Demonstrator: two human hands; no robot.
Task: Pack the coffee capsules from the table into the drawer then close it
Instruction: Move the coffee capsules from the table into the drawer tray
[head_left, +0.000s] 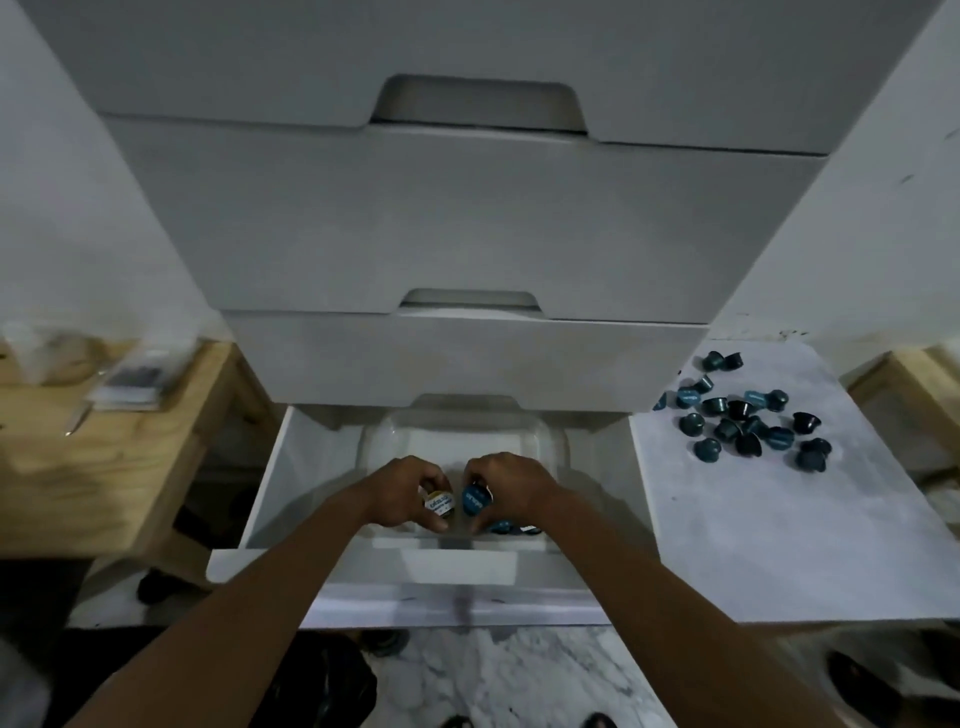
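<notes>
The bottom white drawer (291, 467) stands pulled open, with a clear plastic tray (550, 441) inside it. Both my hands are over that tray. My left hand (405, 491) is closed around a capsule with a white and gold lid (437, 505). My right hand (511, 483) grips a blue-lidded capsule (477, 500). A few dark blue capsules (511, 527) lie in the tray's near right corner, partly hidden by my right wrist. Several more blue capsules (743, 415) are scattered on the white table (779, 519) to the right.
Two shut white drawers (467, 218) rise above the open one. A wooden bench (104, 457) with small packets stands at the left. Another wooden surface (914, 384) shows at the far right. Marble floor (519, 675) and dark shoes lie below.
</notes>
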